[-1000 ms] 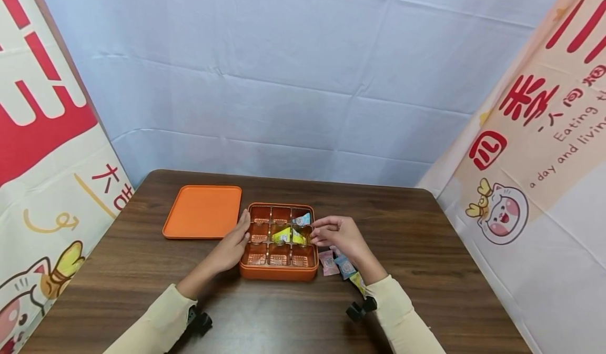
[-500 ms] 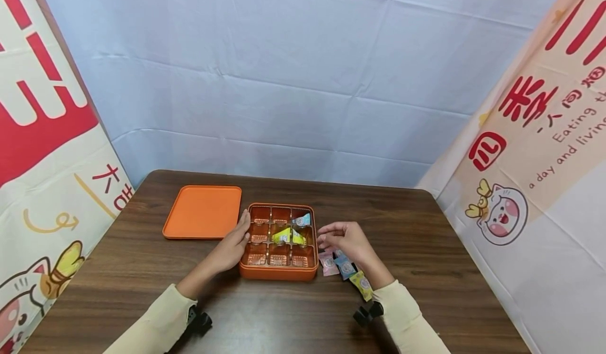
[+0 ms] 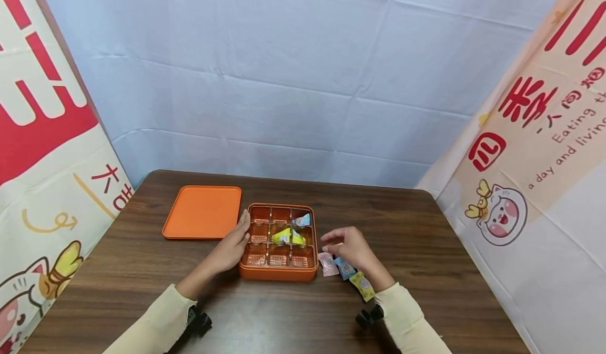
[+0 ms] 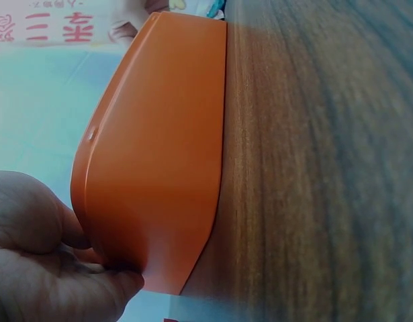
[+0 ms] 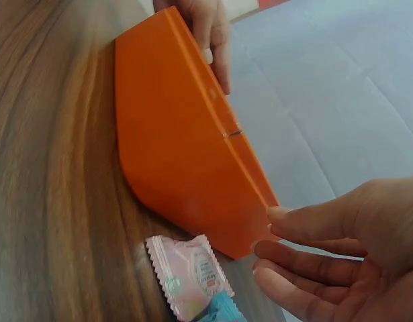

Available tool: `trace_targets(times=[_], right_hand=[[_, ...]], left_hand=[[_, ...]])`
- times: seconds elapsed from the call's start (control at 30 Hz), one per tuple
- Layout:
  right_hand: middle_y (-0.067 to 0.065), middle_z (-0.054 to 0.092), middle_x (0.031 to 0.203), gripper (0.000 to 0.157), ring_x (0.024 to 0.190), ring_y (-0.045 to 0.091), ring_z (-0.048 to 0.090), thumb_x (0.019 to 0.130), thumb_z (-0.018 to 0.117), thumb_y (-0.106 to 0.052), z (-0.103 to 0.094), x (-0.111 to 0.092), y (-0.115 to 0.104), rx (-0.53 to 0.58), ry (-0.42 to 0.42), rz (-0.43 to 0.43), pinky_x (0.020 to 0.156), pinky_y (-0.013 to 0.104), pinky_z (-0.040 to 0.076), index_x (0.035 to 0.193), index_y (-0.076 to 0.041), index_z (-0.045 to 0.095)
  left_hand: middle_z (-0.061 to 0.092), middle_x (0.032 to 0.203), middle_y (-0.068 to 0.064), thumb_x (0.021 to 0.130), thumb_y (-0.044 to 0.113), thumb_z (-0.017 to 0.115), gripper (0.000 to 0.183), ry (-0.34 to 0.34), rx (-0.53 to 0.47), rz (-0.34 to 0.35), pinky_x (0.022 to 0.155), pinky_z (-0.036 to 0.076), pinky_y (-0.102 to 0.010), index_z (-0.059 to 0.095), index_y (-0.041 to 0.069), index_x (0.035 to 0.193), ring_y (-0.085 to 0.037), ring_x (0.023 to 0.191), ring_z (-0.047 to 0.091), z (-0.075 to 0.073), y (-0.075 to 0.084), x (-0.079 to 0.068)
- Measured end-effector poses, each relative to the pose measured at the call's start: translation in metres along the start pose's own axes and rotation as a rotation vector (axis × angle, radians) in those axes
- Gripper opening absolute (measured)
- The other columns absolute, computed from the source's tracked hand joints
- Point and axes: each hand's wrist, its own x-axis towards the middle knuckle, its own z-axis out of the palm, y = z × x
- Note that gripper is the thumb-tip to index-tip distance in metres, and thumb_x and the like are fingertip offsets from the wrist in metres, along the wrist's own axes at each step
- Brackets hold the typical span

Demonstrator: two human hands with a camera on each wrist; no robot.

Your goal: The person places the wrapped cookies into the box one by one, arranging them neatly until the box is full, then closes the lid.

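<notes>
An orange box (image 3: 278,273) with a tray of small compartments sits on the table. A blue wrapped candy (image 3: 302,219) lies in its back right compartment. Yellow wrapped candies (image 3: 282,235) fill the centre and middle right ones. My left hand (image 3: 231,245) rests along the box's left side, fingers extended, thumb at the near corner in the left wrist view. Just right of the box hovers my right hand (image 3: 349,245), thumb and fingertips apart with nothing between them. Below it are a pink candy (image 5: 189,276), a blue candy (image 3: 344,267) and a yellow candy (image 3: 362,286).
A square orange lid (image 3: 204,212) lies behind and left of the box, close to it. The brown wooden table (image 3: 402,238) meets a pale cloth backdrop (image 3: 284,107) at the back. Printed banners (image 3: 511,196) hang at both sides.
My right hand has drawn back to the right, away from the box's right side, uncovering more of the yellow candy on the table. The left hand and box have stayed put.
</notes>
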Motion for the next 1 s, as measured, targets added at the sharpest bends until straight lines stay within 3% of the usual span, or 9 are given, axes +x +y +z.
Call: trace_targets(times=[0.23,0.5,0.7,1.0], right_hand=[[0.017,0.074,0.102,0.018,0.094,0.036,0.071,0.082,0.078,0.008,0.003,-0.001,0.005,-0.176,-0.057,-0.065,0.073,0.039,0.060,0.099,0.002,0.078],[0.011,0.074,0.097,0.030,0.084,0.025,0.067,0.074,0.084,0.009,0.008,-0.001,0.004,-0.372,-0.102,-0.127,0.069,0.033,0.055,0.101,-0.001,0.077],[0.010,0.072,0.089,0.031,0.076,0.024,0.063,0.073,0.086,0.009,0.009,0.002,0.006,-0.387,-0.126,-0.152,0.062,0.028,0.049,0.102,0.001,0.076],[0.004,0.071,0.084,0.031,0.074,0.017,0.061,0.072,0.086,0.007,0.011,0.005,0.007,-0.407,-0.155,-0.127,0.063,0.029,0.049,0.100,-0.003,0.078]], left_hand=[[-0.009,0.167,-0.015,0.110,0.005,0.034,0.058,-0.007,0.001,-0.002,0.121,0.008,-0.053,0.005,-0.007,0.159,-0.035,0.154,-0.001,0.000,0.002,0.000],[-0.010,0.167,-0.016,0.110,0.006,0.034,0.058,-0.001,0.002,-0.005,0.122,0.009,-0.054,0.005,-0.006,0.159,-0.037,0.154,0.000,-0.001,0.001,0.000],[-0.009,0.167,-0.016,0.110,0.006,0.035,0.058,-0.005,-0.001,0.000,0.122,0.009,-0.053,0.005,-0.007,0.159,-0.035,0.154,-0.001,0.000,0.001,0.000],[-0.009,0.167,-0.017,0.110,0.005,0.035,0.059,-0.003,0.003,0.006,0.122,0.009,-0.054,0.005,-0.007,0.159,-0.036,0.154,0.000,-0.001,0.002,0.000]])
